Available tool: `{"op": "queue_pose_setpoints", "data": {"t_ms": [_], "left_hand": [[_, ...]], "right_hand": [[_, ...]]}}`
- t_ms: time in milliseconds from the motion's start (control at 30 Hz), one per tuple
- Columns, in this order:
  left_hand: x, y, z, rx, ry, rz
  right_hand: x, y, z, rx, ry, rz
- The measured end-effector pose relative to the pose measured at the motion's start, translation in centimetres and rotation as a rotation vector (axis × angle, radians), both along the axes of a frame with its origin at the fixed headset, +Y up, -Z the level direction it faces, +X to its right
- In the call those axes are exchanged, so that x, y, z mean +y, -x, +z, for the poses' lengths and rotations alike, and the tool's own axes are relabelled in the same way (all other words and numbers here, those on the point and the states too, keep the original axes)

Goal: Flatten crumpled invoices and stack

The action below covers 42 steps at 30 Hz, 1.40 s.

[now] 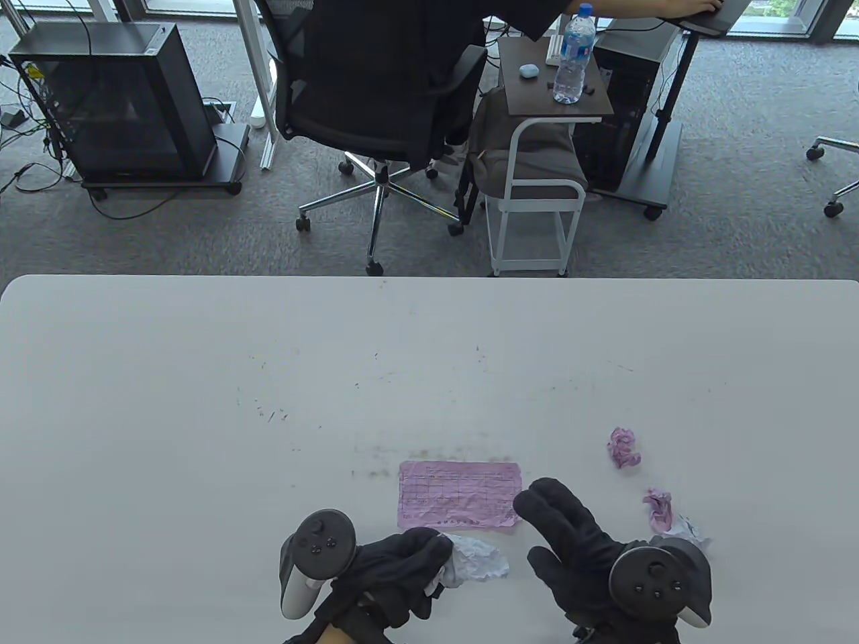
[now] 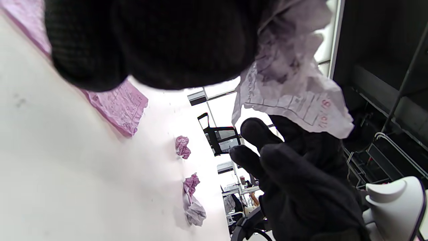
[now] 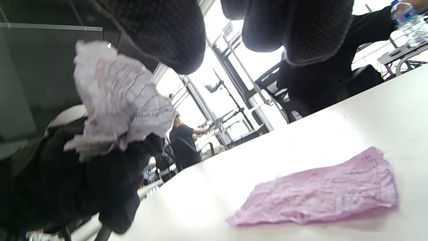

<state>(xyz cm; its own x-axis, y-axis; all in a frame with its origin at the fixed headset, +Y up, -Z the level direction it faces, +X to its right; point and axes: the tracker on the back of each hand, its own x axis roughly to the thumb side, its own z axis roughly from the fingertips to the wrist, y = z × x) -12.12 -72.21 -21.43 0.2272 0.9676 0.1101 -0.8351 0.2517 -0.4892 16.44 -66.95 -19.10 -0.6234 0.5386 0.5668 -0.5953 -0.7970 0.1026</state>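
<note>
Left hand (image 1: 402,563) grips white invoice (image 1: 476,560); right hand (image 1: 570,537) spread.

Your left hand (image 1: 396,570) covers one end of the white invoice (image 1: 473,563), so you cannot see how much of the sheet sits inside the grip. The print on the flattened pink invoice (image 1: 460,495) is too small to read from above. In the left wrist view, your blurred glove fills the top and cuts that pink sheet off at the corner. Near your right hand (image 1: 584,543), the tracker (image 1: 661,580) hides part of a white crumpled invoice (image 1: 688,530) on the counter (image 1: 201,402).
</note>
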Motion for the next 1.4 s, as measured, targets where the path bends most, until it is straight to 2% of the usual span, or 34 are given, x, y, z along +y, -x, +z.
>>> {"op": "queue_pose_setpoints", "data": {"t_ms": [100, 200, 267, 333, 400, 433, 500, 600, 700, 800, 867, 933, 967, 1167, 1300, 1400], "left_hand": [[-0.8, -0.3, 0.0, -0.077, 0.106, 0.034], [-1.0, -0.8, 0.1, -0.128, 0.106, -0.012], [-1.2, -1.1, 0.1, -0.166, 0.121, -0.021], [-1.6, -1.3, 0.1, -0.214, 0.172, -0.028], [-2.0, -1.6, 0.1, -0.247, 0.212, -0.096], [-2.1, -1.7, 0.0, -0.25, 0.195, -0.165], [-2.0, -1.6, -0.1, -0.212, 0.15, -0.243], [-1.6, -1.1, -0.3, -0.133, 0.076, -0.221], [-0.6, -0.6, -0.3, -0.114, -0.053, -0.173], [0.2, -1.3, 0.0, -0.194, -0.123, -0.113], [0.7, -2.3, 0.5, -0.259, -0.202, -0.225], [1.1, -3.1, 0.6, -0.247, -0.291, -0.374], [1.0, -3.2, 0.5, -0.247, -0.305, -0.392], [0.4, -1.8, -0.3, -0.134, -0.213, -0.334], [0.3, -1.2, -0.5, -0.087, -0.158, -0.231], [0.5, -0.9, -0.4, -0.07, -0.177, -0.25]], "right_hand": [[0.2, 2.2, 0.8, 0.069, -0.067, 0.091], [0.4, 4.1, 1.6, 0.116, -0.153, 0.156], [0.4, 4.5, 1.8, 0.078, -0.226, 0.141], [0.3, 4.4, 1.7, 0.059, -0.238, 0.077], [0.0, 3.7, 1.2, 0.055, -0.127, -0.03], [-0.2, 3.3, 0.9, 0.033, -0.067, -0.08], [-0.4, 2.4, 0.5, -0.013, -0.033, -0.128], [-0.4, 1.6, 0.1, -0.108, -0.03, -0.008], [-0.5, 2.1, 0.1, -0.121, -0.046, 0.133], [-0.8, 3.2, 0.3, -0.085, -0.034, 0.16], [-1.0, 4.0, 0.3, -0.042, -0.011, 0.152], [-1.1, 4.2, 0.3, 0.009, 0.02, 0.113], [-1.1, 4.1, 0.3, 0.008, 0.03, 0.096], [-1.2, 1.4, -0.5, -0.071, 0.104, -0.035], [-2.4, 0.5, -1.3, -0.091, 0.242, -0.097], [-3.2, 0.3, -1.9, -0.027, 0.334, -0.04]]}}
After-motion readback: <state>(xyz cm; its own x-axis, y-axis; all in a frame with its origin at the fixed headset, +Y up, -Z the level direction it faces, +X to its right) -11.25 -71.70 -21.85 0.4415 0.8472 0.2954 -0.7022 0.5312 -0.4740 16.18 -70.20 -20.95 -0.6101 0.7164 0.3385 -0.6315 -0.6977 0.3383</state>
